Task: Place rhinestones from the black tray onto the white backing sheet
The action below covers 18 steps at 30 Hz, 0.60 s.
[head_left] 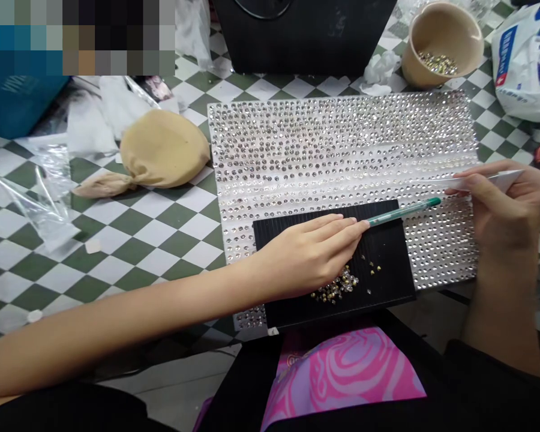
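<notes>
My left hand (320, 255) reaches over a black ridged tray (391, 282), palm down, with its fingers closed on the end of a slim teal pen-like stick (405, 211). The stick's darker green end points right. Under this palm lies a small pile of loose rhinestones (339, 287), partly hidden by the hand, and a few more are scattered beside it. My right hand (506, 201) pinches a thin translucent white strip (506, 179) above the right edge of a white sheet (342, 150) covered with rows of rhinestones. The tray rests on that sheet's near part.
Left of the sheet lies a tied tan pouch (164, 149), with clear plastic bags (49, 192) beyond. At the back stand a black box-like object (301, 36) and a beige cup (443, 42) holding rhinestones. A white-and-blue package (526, 66) sits at far right on the checkered tablecloth (162, 234).
</notes>
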Each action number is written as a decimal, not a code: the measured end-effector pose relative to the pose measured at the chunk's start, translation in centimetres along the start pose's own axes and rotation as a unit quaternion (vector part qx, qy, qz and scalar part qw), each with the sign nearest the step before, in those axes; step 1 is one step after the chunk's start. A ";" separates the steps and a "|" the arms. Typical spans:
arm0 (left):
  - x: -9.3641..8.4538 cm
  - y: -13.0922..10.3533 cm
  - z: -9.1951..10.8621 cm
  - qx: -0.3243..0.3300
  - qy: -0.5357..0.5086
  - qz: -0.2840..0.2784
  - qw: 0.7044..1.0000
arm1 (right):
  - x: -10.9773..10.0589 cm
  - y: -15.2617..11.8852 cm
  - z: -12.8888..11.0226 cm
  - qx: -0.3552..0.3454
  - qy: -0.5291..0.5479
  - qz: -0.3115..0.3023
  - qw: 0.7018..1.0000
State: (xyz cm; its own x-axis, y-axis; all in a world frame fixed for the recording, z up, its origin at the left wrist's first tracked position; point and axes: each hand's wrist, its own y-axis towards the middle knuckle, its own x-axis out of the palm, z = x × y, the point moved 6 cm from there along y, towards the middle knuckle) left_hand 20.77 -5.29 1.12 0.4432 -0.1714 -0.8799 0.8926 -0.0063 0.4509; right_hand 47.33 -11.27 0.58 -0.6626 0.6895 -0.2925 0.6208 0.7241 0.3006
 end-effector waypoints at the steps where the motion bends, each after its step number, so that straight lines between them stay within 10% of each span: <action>1: 0.0 0.0 0.0 0.001 0.000 0.000 1.000 | -0.1 0.0 -0.1 -0.007 0.002 0.005 1.000; 18: 0.0 -0.1 0.0 -0.002 -0.009 0.003 1.000 | -0.6 0.0 0.2 -0.009 0.010 0.029 0.999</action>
State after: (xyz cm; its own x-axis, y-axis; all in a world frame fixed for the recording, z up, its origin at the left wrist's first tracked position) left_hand 20.70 -5.30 1.10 0.4468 -0.1894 -0.8743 0.8904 -0.0010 0.4552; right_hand 47.83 -11.70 0.60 -0.6337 0.7301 -0.2557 0.6510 0.6819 0.3335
